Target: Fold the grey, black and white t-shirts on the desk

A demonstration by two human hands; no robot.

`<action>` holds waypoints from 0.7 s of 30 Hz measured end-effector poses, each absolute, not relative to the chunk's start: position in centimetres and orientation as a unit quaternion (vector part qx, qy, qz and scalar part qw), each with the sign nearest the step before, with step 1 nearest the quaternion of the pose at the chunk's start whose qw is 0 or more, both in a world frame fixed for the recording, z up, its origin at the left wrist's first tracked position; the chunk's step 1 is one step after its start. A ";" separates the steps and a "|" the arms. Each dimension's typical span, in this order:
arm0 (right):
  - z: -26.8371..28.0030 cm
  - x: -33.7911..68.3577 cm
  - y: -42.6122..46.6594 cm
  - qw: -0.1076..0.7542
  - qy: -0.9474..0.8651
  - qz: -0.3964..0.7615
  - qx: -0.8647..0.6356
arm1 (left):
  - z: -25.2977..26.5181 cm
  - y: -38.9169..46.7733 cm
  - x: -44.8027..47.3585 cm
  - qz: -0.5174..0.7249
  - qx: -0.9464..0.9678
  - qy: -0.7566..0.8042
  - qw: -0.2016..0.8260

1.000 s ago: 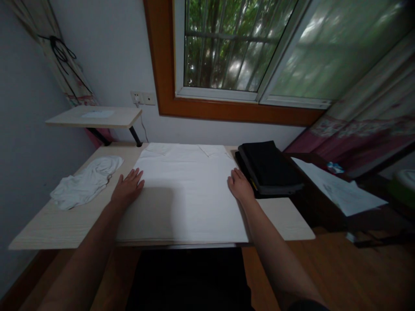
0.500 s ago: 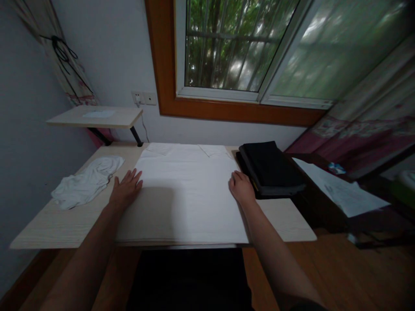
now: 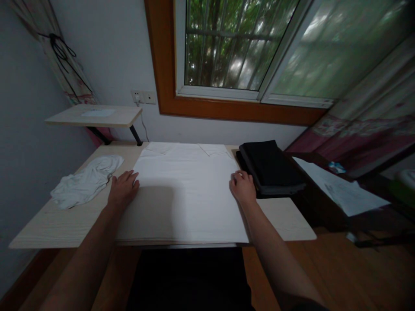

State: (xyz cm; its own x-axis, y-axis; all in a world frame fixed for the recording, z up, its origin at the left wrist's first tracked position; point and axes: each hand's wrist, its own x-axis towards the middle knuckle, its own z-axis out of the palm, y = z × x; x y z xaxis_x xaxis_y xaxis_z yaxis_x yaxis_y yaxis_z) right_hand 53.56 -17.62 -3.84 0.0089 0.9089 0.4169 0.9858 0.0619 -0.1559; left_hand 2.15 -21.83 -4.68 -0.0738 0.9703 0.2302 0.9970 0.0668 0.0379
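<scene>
A white shirt (image 3: 201, 198) lies flat across the middle of the desk, its folded corners at the far side and its near edge along the desk's front. My left hand (image 3: 125, 188) rests at the shirt's left edge, fingers slightly bent and apart. At the right edge, my right hand (image 3: 244, 186) has its fingers curled in on the cloth; its fingertips are partly hidden. Beside that hand is a stack of folded black clothes (image 3: 272, 166). A crumpled white cloth (image 3: 86, 181) lies to the left of my left hand.
The pale wooden desk (image 3: 287, 220) stands against the wall beneath a window (image 3: 223, 52). A small raised shelf (image 3: 68, 115) is at the back left. On the right, a dark table (image 3: 308, 160) carries a sheet of paper (image 3: 340, 190).
My left hand has shifted slightly left, and its fingers have drawn closer together. The fingers of my right hand have moved a little at the shirt's edge. The shirt stays in place.
</scene>
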 end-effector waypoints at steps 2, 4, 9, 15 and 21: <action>-3.6 53.3 -17.9 0.208 -0.688 -0.098 -0.689 | -4.4 -21.9 2.2 -0.102 -0.673 -0.728 0.084; -3.4 53.1 -18.2 0.206 -0.678 -0.114 -0.696 | -4.2 -22.2 2.2 -0.115 -0.664 -0.732 0.099; -3.3 52.8 -18.9 0.185 -0.659 -0.136 -0.716 | -3.7 -23.0 2.4 -0.131 -0.615 -0.768 0.125; -3.5 52.9 -19.2 0.163 -0.638 -0.120 -0.743 | -3.5 -24.0 2.5 -0.107 -0.593 -0.785 0.143; -3.5 53.0 -19.2 0.161 -0.634 -0.118 -0.747 | -3.2 -25.2 2.6 -0.101 -0.589 -0.788 0.145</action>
